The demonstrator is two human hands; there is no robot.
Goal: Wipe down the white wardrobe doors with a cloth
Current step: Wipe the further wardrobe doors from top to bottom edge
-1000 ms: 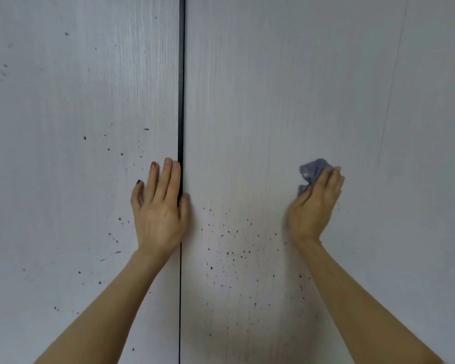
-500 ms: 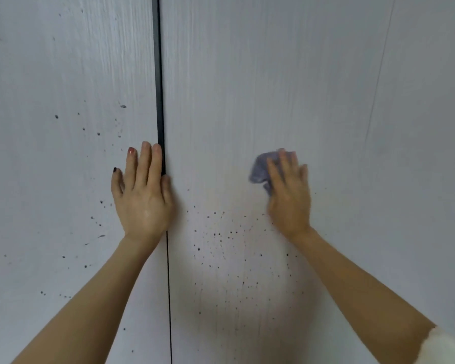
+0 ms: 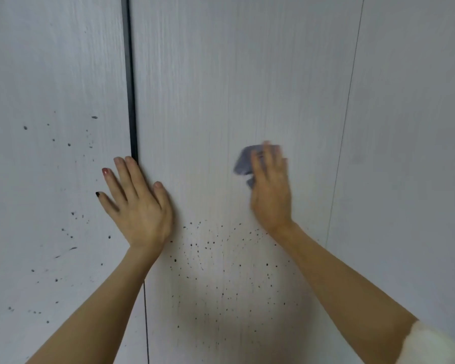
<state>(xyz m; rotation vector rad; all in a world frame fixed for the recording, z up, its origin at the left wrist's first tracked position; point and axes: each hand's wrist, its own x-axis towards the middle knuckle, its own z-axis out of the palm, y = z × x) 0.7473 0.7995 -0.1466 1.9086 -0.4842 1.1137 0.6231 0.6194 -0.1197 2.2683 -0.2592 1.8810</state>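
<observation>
Head view of two white wardrobe doors, the left door (image 3: pixel 53 101) and the right door (image 3: pixel 234 74), divided by a dark vertical gap (image 3: pixel 132 101). The left hand (image 3: pixel 137 203) lies flat across the gap at mid-height, fingers (image 3: pixel 121 174) spread open and gripping nothing, the thumb on the right door. The right hand (image 3: pixel 271 190), blurred, presses a crumpled grey-blue cloth (image 3: pixel 243 164) against the right door, its fingers closed over the cloth, which shows at the hand's upper left. Small dark specks (image 3: pixel 208 258) dot the right door below both hands; further specks (image 3: pixel 69 179) scatter over the left door. A white sleeve (image 3: pixel 436 345) shows at the lower right corner.
</observation>
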